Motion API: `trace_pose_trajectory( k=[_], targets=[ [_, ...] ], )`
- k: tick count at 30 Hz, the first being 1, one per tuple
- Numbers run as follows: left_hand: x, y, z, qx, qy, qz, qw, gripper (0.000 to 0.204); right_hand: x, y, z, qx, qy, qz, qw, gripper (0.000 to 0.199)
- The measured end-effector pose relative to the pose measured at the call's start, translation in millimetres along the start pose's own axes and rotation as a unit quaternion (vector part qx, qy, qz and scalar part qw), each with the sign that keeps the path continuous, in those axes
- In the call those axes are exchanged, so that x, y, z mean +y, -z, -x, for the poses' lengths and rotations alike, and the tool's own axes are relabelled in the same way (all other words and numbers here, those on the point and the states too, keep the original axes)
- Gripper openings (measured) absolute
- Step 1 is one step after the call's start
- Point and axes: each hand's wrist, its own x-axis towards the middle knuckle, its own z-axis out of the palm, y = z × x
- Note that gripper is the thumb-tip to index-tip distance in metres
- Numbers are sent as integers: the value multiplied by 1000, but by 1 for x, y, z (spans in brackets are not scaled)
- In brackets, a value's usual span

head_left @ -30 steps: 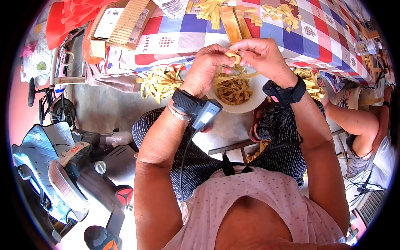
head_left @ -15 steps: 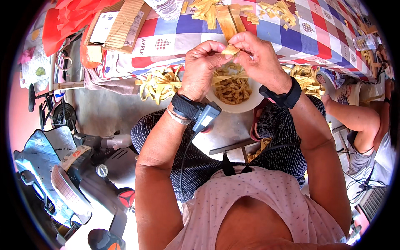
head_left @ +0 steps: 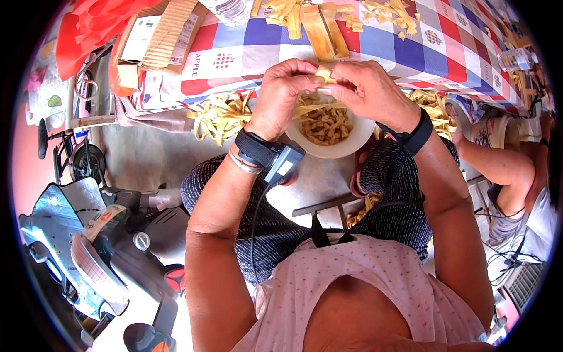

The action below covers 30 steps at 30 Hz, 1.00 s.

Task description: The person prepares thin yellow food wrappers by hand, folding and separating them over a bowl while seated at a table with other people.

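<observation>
My left hand [head_left: 280, 97] and my right hand [head_left: 375, 97] meet in front of the table's near edge. Between their fingertips is a small folded pale-yellow strip [head_left: 324, 73], pinched from both sides; it looks like flat, dried plant fibre. Below my hands stands a white bowl [head_left: 362, 136] holding many small tan folded pieces [head_left: 325, 126]. A longer yellow strip crosses the bowl's top, partly hidden by my hands. Bundles of loose strips lie left of the bowl [head_left: 220, 120] and right of it [head_left: 433, 108].
On the checked tablecloth [head_left: 252, 58] are brown flat slats [head_left: 324, 32], more yellow strips [head_left: 393, 14], an opened cardboard box [head_left: 170, 38] and a clear plastic container [head_left: 231, 9]. A scooter [head_left: 141, 223] stands at left. Another person's arm [head_left: 498, 164] shows at right.
The folded strip has turned and sits slightly lower between my fingertips. My right hand has rolled over, its back now more in view. My left wrist has shifted slightly left.
</observation>
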Motion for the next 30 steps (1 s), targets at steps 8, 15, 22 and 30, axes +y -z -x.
trace_pose_trajectory(
  k=[8, 15, 22, 30],
  targets=[
    [30, -16, 7, -44, 56, -82, 994, 15, -1, 19, -1, 23, -186, -289, 939, 32],
    [34, -2, 7, -21, 84, 90, 992, 15, 5, 37, -7, 18, -141, -255, 956, 34],
    [22, 1, -6, -50, 137, 135, 980, 19, 12, 23, -16, 10, -20, -299, 954, 23],
    [17, -3, -14, -7, 138, 129, 982, 17, 15, 22, -21, 9, -2, -217, 976, 15]
  ],
)
